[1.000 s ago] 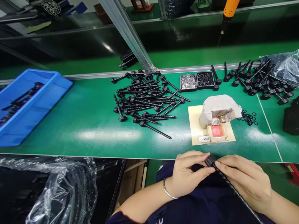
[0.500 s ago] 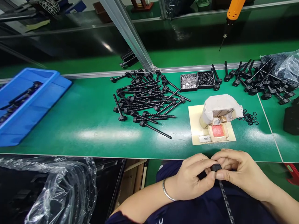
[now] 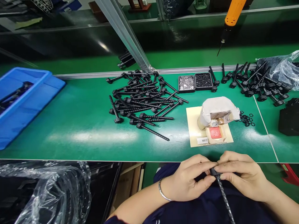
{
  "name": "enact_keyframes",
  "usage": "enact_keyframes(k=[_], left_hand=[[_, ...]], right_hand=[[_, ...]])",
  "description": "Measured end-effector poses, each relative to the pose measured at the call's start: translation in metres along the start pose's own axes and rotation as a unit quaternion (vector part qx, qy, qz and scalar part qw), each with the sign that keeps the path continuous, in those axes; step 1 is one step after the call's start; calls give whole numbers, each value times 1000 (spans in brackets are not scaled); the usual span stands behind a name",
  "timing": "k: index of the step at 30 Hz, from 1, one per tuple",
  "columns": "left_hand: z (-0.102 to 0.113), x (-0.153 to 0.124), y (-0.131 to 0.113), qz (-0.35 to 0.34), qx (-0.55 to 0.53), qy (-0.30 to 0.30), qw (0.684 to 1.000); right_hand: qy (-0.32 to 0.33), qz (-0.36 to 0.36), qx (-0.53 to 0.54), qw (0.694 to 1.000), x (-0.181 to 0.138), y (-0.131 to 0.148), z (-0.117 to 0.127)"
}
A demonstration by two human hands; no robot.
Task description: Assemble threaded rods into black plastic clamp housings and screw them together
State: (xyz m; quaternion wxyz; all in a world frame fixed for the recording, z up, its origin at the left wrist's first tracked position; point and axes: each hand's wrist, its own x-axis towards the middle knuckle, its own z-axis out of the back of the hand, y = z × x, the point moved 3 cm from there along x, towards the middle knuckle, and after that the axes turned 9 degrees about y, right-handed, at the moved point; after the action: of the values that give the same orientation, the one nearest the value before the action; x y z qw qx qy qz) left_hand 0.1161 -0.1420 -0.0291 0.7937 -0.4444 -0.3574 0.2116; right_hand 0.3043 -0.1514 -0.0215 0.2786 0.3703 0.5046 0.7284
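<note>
Head view: my left hand and right hand both pinch the head of one black ribbed rod, held over my lap, just short of the green table edge, shaft hanging down so the head faces my fingertips. More rods lie heaped loosely beyond; small black rings sit beside the paper-wrapped block

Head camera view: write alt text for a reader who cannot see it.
Both hands, left hand and right hand, pinch the head of a black ribbed rod over the person's lap, at the edge of a green workbench. On the bench lie a pile of rods, two small parts trays and a blue bin.
</note>
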Motion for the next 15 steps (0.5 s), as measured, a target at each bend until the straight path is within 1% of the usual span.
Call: enact_keyframes(k=[2, 4, 6, 8, 10, 11, 12, 13, 14, 15], left_hand=[[0, 0, 1, -2, 0, -9, 1000], [-1, 2, 3, 10, -4, -22, 1000], [-2, 3, 6, 50, -30, -30, 998], [-3, 5, 10, 115, -81, -21, 990], [-4, 6, 14, 161, -118, 6, 980], [-2, 6, 15, 168, -120, 12, 978], [1, 6, 17, 169, -112, 10, 979], [4, 6, 19, 167, -102, -2, 981], [8, 5, 22, 168, -92, -22, 981], [12, 4, 25, 174, -85, -49, 980]], right_hand=[[-1, 17, -39, 999, 0, 0, 0], [-3, 33, -99, 995, 1, 0, -2], [-21, 47, -178, 983, 3, 1, -5], [-49, 65, -245, 966, 5, 4, -8], [-78, 84, -273, 955, 6, 8, -9], [-96, 89, -280, 951, 5, 9, -7], [-121, 88, -286, 946, 5, 11, -1], [-160, 76, -299, 938, 5, 12, 9], [-206, 45, -324, 922, 5, 11, 23], [-255, 2, -358, 898, 8, 9, 40]])
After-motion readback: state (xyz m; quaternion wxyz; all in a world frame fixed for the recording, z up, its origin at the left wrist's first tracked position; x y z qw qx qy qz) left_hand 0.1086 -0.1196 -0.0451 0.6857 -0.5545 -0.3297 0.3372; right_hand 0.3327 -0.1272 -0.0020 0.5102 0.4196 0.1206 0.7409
